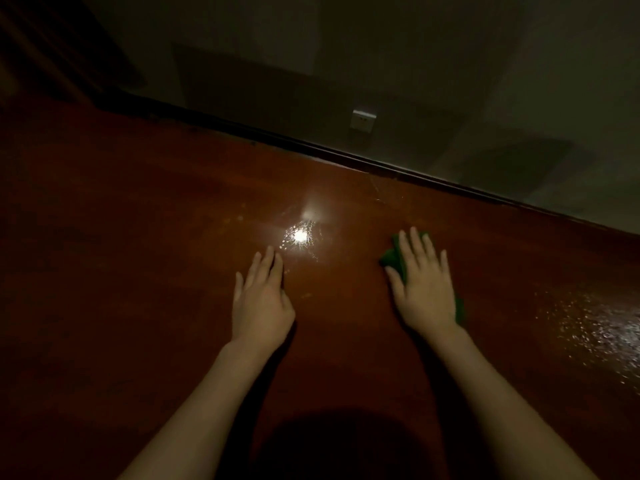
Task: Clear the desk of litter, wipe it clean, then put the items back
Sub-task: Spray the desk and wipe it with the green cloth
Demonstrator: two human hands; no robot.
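A dim, head-worn view looks down on a dark reddish-brown wooden desk [145,209] that meets a grey wall along its far edge. 2 bare forearms reach forward from the bottom of the view, both palms down on the wood.

The right hand [424,287] lies flat on a green cloth [393,259], its fingers [415,245] straight and slightly spread, pressing rather than gripping. The cloth sits right of centre on the desk and is mostly hidden under the palm; green shows past the fingertips, beside the thumb and at the outer heel of the hand. Its visible parts run roughly along the line of the hand, from the wrist toward the far wall, so its long axis seems to point away from the person, though its full outline cannot be told.

The left hand [259,296] rests flat on bare wood well apart from the cloth, fingers straight and close together, holding nothing.

The cloth looks soft, limp and light, likely damp, and should slide easily on the glossy surface; a flat palm over its middle seems the best hold for wiping, and a pinch at any bunched edge would lift it.

A bright lamp reflection [300,235] glints between the hands, a speckled wet sheen [595,327] marks the desk at far right, and a white wall socket [362,120] sits above the far edge
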